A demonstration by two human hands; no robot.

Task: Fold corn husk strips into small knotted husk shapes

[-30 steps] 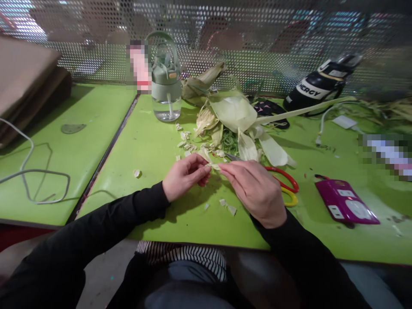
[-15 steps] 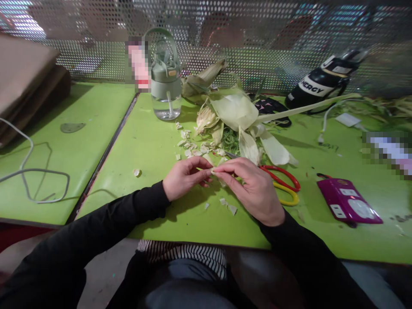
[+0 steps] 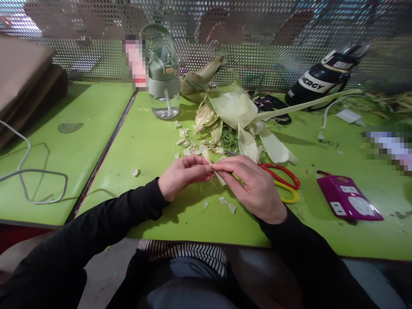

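Observation:
Between my fingertips is a narrow, pale strip of corn husk (image 3: 220, 177), one end showing above my fingers and the other below. My left hand (image 3: 186, 175) pinches it from the left; my right hand (image 3: 250, 185) pinches it from the right, and the two sets of fingertips meet. Just beyond them lie small cut husk scraps (image 3: 192, 148) and a heap of larger corn husks (image 3: 236, 109) with green shreds underneath. Scissors with red and yellow handles (image 3: 286, 177) rest by my right hand, their blades partly hidden by it and the husks.
A clear water bottle with a green lid (image 3: 164, 90) stands behind the scraps. To the right are a black bottle (image 3: 317, 81), a purple power socket (image 3: 349, 197) and a white cable (image 3: 325, 116). Brown cardboard (image 3: 24, 73) and a grey cable (image 3: 38, 171) occupy the left table.
Half a second ago the strip was mostly hidden between my fingertips; now its ends show above and below them. Both hands stay close together, and the view has shifted slightly.

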